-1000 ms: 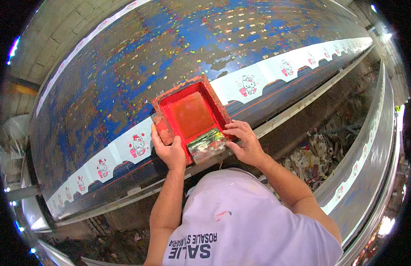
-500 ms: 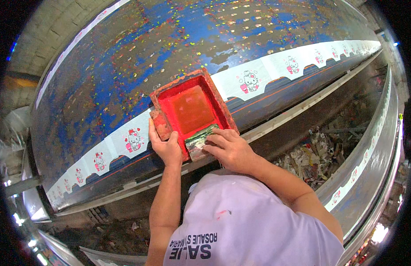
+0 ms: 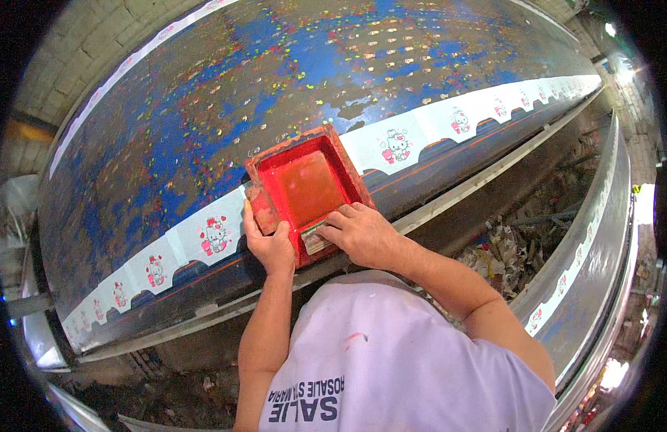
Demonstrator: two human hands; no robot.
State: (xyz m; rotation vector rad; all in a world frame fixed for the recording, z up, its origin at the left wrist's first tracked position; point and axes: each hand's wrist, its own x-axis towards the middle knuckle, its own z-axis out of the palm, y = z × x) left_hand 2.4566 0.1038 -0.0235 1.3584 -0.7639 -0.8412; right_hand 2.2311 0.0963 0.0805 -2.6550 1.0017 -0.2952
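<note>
A red-stained wooden printing screen frame (image 3: 353, 167) lies over the strip of white cut paper along the near edge of the long table. Its mesh (image 3: 312, 189) is coated in red-orange ink. My left hand (image 3: 273, 249) is closed on the frame's left side, thumb near the inner edge. Inside the frame's near end is a paint-smeared squeegee (image 3: 316, 243), with my right hand (image 3: 366, 234) wrapped over it. Its lower edge is hidden from view. On both sides of the frame, the white paper (image 3: 181, 241) carries repeated pink, red and black cartoon cat prints.
The long curved-looking table (image 3: 204, 115) has a dark surface blotched with blue, yellow and red paint. A pale ledge (image 3: 448, 209) runs along its near side. Scrap paper (image 3: 502, 259) heaps below on the right, beside a second table (image 3: 571, 281) with another printed strip.
The squeegee has tilted, and less of its broad face shows. My right hand has shifted slightly left and down over it. My left hand stays on the frame; the whole view has shifted slightly.
</note>
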